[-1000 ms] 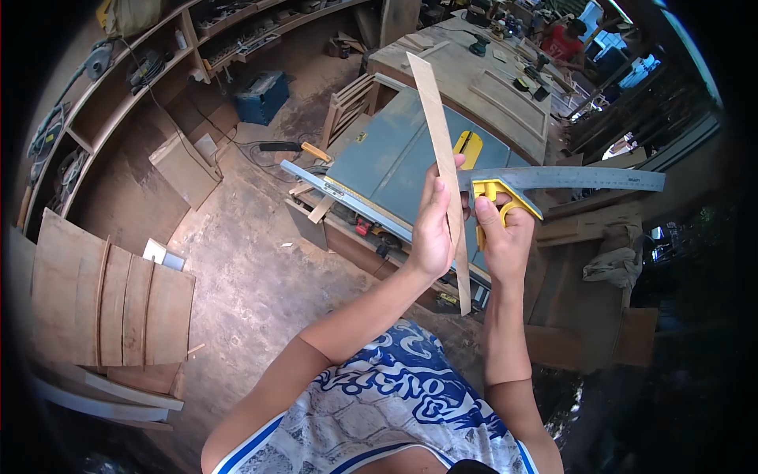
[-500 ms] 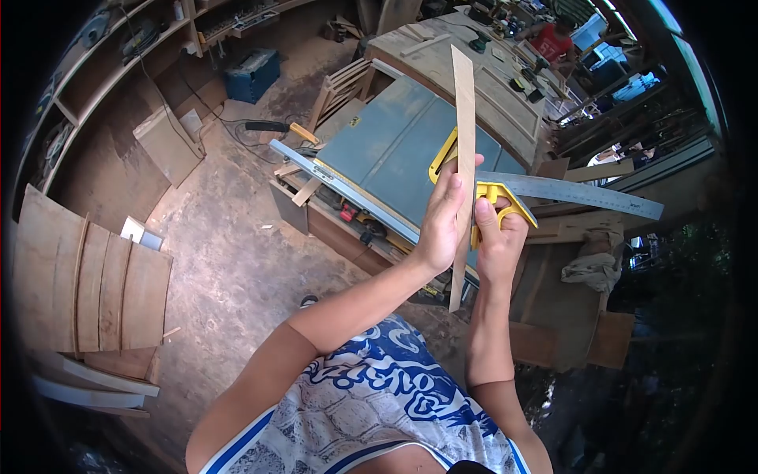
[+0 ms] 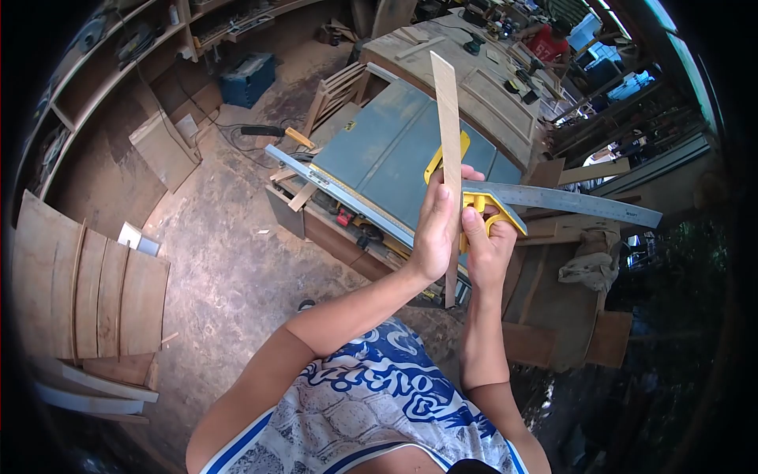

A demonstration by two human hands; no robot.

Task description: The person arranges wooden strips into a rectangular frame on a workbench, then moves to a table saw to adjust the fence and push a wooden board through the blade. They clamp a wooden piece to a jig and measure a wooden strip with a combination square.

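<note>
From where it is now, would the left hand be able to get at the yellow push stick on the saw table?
Probably not freely: the left hand is gripping the wood strip, which crosses in front of the push stick on the saw table.

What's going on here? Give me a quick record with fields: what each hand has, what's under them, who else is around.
Left hand: left hand gripping a thin wooden strip, held nearly upright
Right hand: right hand on the yellow handle of a square ruler, its metal blade pointing right
Contact: ruler set against the strip
Below: table saw with a grey-blue top
Beyond: workbench with tools
Left side: curved wood panels on the floor
Others: a person in red at the far bench
</note>
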